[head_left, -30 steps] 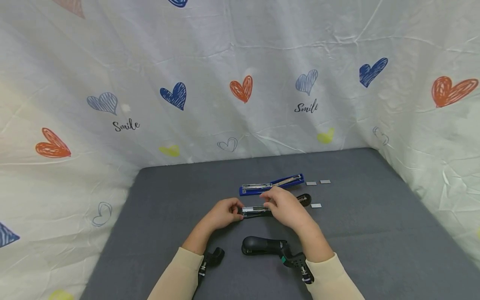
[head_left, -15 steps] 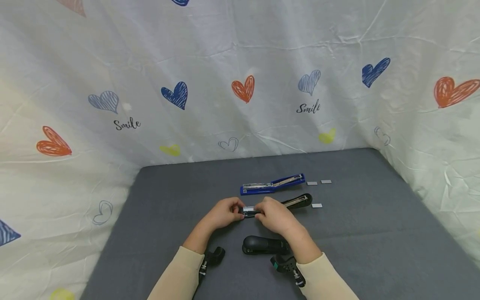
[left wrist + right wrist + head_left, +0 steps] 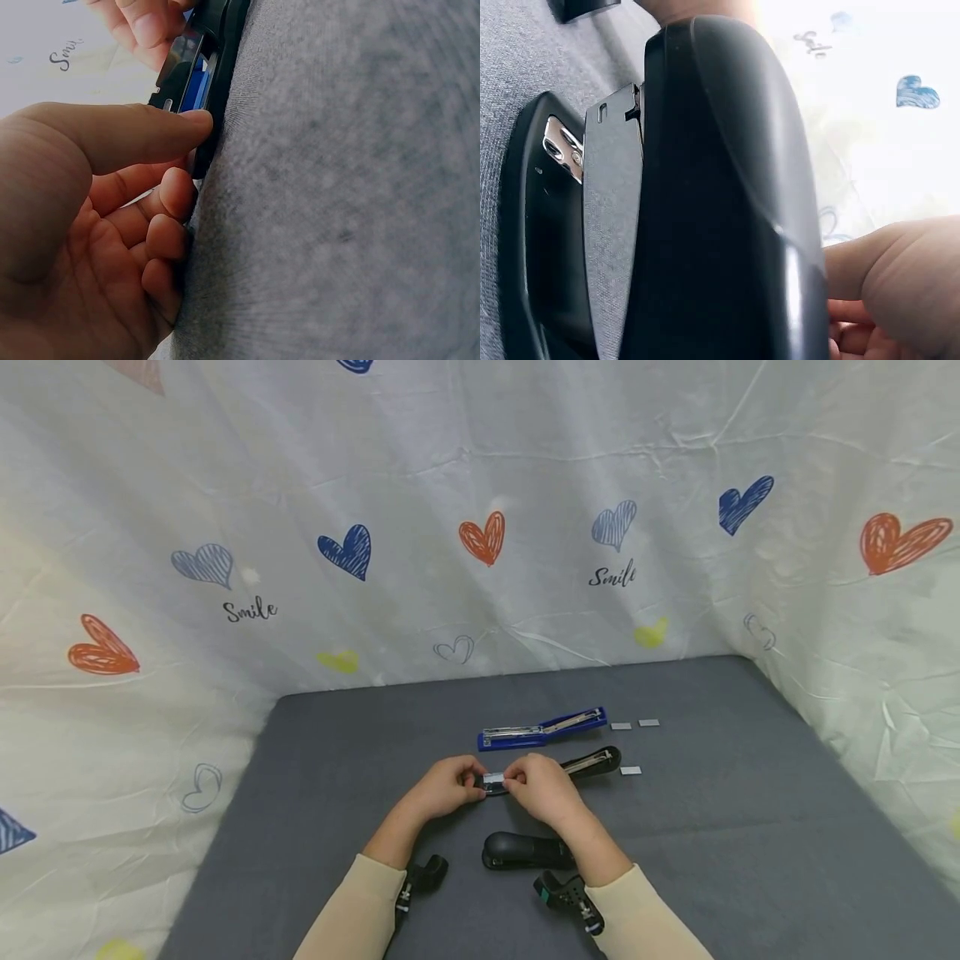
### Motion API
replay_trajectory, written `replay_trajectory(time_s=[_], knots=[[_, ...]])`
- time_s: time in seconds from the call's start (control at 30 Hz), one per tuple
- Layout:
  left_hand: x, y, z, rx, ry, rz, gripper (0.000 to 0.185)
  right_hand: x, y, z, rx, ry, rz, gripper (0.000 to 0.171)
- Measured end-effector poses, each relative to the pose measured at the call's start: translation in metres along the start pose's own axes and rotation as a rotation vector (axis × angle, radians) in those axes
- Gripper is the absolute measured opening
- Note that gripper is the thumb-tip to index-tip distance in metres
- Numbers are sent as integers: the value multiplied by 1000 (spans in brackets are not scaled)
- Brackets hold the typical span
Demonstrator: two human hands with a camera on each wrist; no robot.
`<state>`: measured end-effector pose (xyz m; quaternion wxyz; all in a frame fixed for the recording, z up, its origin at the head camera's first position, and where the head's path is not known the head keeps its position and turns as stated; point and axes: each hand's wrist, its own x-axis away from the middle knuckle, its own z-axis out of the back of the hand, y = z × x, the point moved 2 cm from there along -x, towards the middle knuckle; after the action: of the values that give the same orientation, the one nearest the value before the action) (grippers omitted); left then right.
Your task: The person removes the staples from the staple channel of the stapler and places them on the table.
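Your right hand (image 3: pixel 542 789) slid left along the open black stapler (image 3: pixel 592 762).
Both hands pinched its magazine end, your left hand (image 3: pixel 448 787) gripping the tip, on the grey mat (image 3: pixel 720 827).

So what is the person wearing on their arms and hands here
Both arms wear long cream sleeves, the left sleeve and the right sleeve. A small black camera mount is strapped at each wrist: the left mount, and the right mount with a teal detail. The left hand and right hand are bare.
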<state>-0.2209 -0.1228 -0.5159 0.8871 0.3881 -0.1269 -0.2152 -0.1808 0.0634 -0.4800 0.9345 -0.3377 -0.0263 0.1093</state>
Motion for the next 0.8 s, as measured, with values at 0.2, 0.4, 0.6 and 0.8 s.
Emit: replay_trajectory(time_s=[0.2, 0.4, 0.6, 0.8], knots=[[1, 0, 1, -8, -1, 2, 22, -2, -3, -3, -75, 40, 10, 4], [0, -1, 0, -10, 0, -8, 23, -2, -5, -9, -136, 104, 29, 11], [-1, -2, -1, -15, -4, -3, 22, 0, -9, -12, -168, 116, 55, 27], [-1, -2, -1, -10, 0, -10, 21, -1, -9, -13, -138, 152, 85, 20]])
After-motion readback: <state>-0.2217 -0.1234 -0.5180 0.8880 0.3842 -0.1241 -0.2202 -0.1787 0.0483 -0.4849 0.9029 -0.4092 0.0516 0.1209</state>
